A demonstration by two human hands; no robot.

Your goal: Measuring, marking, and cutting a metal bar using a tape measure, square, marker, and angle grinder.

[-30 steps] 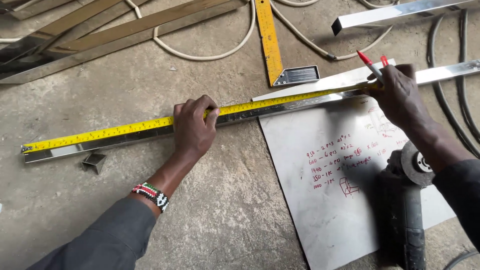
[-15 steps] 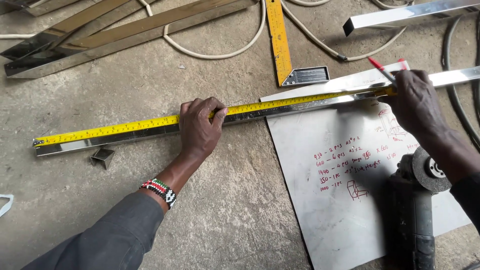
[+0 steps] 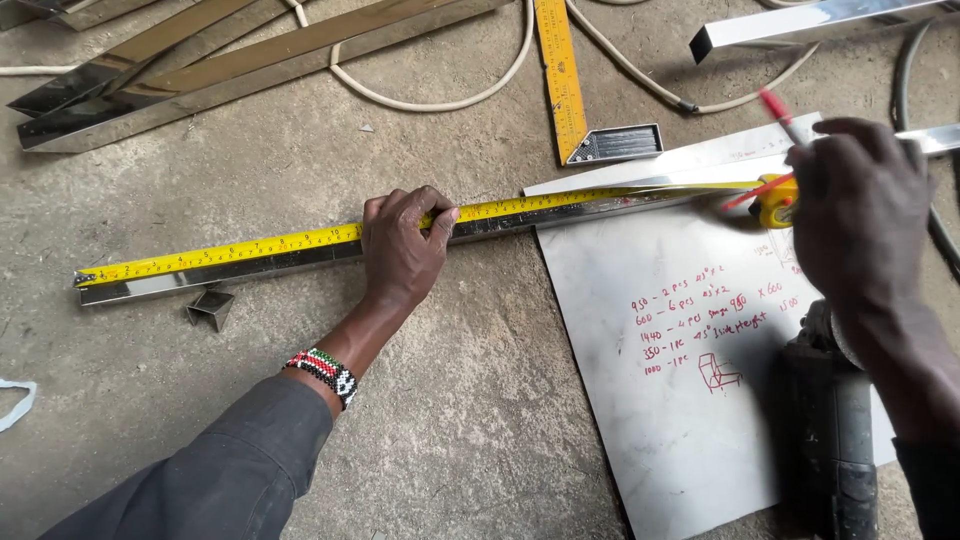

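A long shiny metal square tube [image 3: 250, 268] lies across the concrete floor, with a yellow tape measure blade [image 3: 230, 247] stretched along its top. My left hand [image 3: 402, 245] presses the blade down onto the tube near its middle; a beaded bracelet circles that wrist. At the right, my right hand [image 3: 862, 215] grips the yellow tape measure case [image 3: 775, 203] together with a red marker [image 3: 778, 112] that sticks up past the fingers.
A metal sheet [image 3: 690, 400] with red handwriting and a small sketch lies under the right hand. An angle grinder [image 3: 828, 440] rests on it. A yellow try square [image 3: 562, 80], white cable [image 3: 440, 100], more tubes [image 3: 200, 80] and a short tube offcut [image 3: 210, 308] lie around.
The view has shifted right and nearer. My right hand has come down to the tape case by the tube's end. The left hand stays pressed on the blade.
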